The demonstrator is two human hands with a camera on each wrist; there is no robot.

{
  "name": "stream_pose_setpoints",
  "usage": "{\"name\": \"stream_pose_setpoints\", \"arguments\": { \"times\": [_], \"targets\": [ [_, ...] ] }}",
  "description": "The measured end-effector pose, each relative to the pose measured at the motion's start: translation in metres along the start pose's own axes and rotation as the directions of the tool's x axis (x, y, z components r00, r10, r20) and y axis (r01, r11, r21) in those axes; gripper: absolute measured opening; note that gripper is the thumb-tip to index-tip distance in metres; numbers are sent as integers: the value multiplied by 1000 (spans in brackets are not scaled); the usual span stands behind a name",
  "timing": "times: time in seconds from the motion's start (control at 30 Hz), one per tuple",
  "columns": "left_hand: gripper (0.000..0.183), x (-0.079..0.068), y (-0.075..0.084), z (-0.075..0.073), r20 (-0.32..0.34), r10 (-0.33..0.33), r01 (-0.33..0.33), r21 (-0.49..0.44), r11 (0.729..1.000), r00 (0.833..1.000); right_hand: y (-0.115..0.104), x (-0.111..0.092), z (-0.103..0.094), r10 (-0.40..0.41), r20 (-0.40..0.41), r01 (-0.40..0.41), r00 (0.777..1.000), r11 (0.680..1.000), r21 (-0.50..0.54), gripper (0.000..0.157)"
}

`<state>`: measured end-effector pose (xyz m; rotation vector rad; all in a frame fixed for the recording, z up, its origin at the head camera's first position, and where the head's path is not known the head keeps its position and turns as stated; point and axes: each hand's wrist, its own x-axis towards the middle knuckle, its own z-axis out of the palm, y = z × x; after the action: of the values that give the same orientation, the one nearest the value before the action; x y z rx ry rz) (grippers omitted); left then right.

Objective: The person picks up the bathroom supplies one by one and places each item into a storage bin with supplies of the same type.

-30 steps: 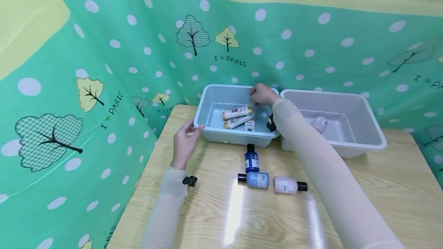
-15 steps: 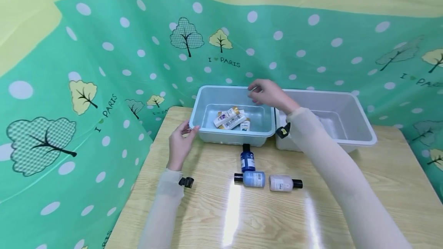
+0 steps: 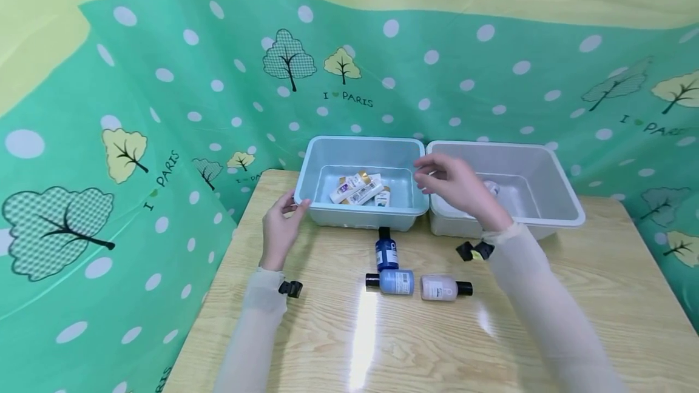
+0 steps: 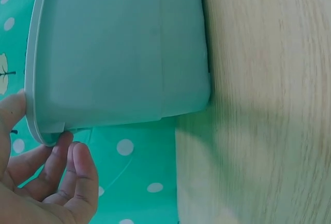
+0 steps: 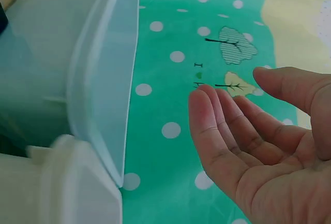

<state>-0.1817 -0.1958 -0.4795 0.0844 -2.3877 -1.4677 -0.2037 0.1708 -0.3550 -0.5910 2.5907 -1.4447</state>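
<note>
My left hand [image 3: 280, 232] pinches the front left corner of the light blue bin [image 3: 357, 210]. In the left wrist view its thumb lies on the rim and its fingers [image 4: 57, 164] curl beneath the lip. Inside this bin lie several small white bottles with gold caps [image 3: 364, 191], piled on each other. My right hand [image 3: 455, 184] hovers over the place where the blue bin meets the grey bin [image 3: 562, 199]. Nothing is in it; the right wrist view shows the thumb apart from loosely bent fingers [image 5: 204, 115]. A pale bottle [image 3: 493, 187] in the grey bin is partly hidden behind this hand.
On the wooden table [image 3: 426, 344], in front of the bins, lie a dark blue bottle [image 3: 386, 253], a light blue bottle [image 3: 397, 282] and a pale pink bottle [image 3: 438, 288], all black-capped. A green patterned cloth [image 3: 229, 96] hangs behind and to the left.
My right hand has come up out of the blue bin and moved right, nearer to me. The white bottles in that bin lie at different angles now. My left hand keeps its grip on the rim.
</note>
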Motion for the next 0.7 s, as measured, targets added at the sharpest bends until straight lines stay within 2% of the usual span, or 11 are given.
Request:
{"name": "stream_pose_setpoints", "arguments": {
  "times": [0.23,0.43,0.57,0.7],
  "targets": [
    [53,-2,2,3,-10,-9,9,2,1000,1000,14,-44,8,-1,-73,2,997,1000,10,35],
    [51,-4,4,6,-20,22,-22,-21,1000,1000,26,-78,19,-2,-101,6,995,999,45,31],
    [54,-12,4,7,-77,13,-15,-37,999,997,35,-94,27,-3,-95,7,996,999,44,30],
    [57,-26,6,7,-140,5,-10,-37,999,990,43,-106,33,-25,-95,29,995,999,41,28]
  ]
}}
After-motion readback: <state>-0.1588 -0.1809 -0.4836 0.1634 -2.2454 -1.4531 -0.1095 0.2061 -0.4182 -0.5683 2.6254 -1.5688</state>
